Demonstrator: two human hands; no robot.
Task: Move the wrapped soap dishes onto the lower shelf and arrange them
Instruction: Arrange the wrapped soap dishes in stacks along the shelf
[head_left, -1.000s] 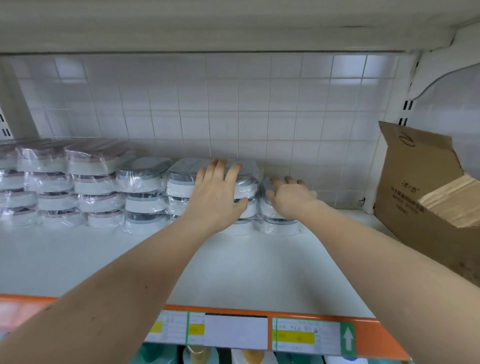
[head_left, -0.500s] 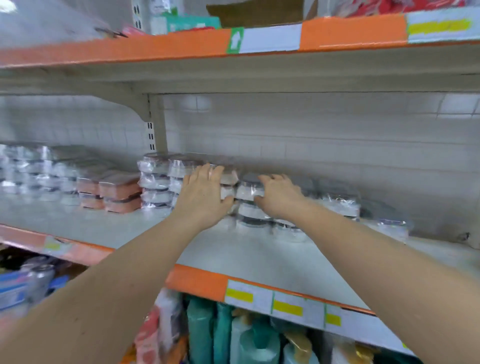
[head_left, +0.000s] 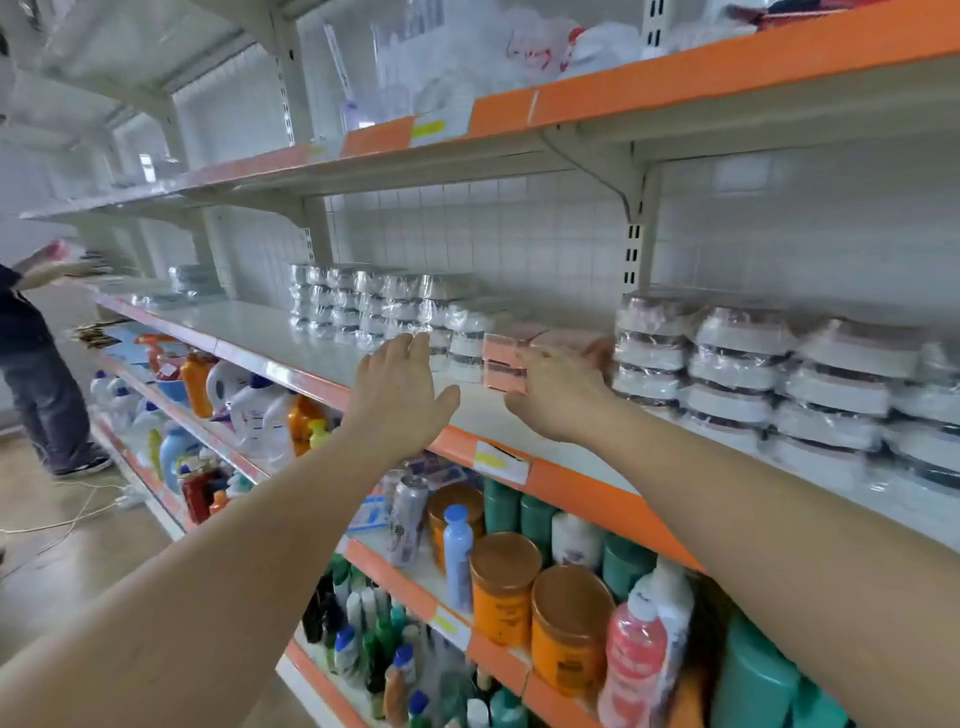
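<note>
Now both my hands have come off the white stacks: left hand (head_left: 400, 387) spread and empty, right hand (head_left: 558, 395) loosely open beside the pink dishes (head_left: 511, 353) mid-shelf (head_left: 291, 338). Those look next to straighten.

- Bright, even white light from overhead, and only soft shadows under the shelf (head_left: 291, 338) boards.
- Glare flashes off the plastic wrap on the soap dishes (head_left: 737, 364).
- Motion blur smears the far left and the top corners.
- Wide-angle bending curves the shelf edges; forearms loom large and soft at the bottom.
</note>
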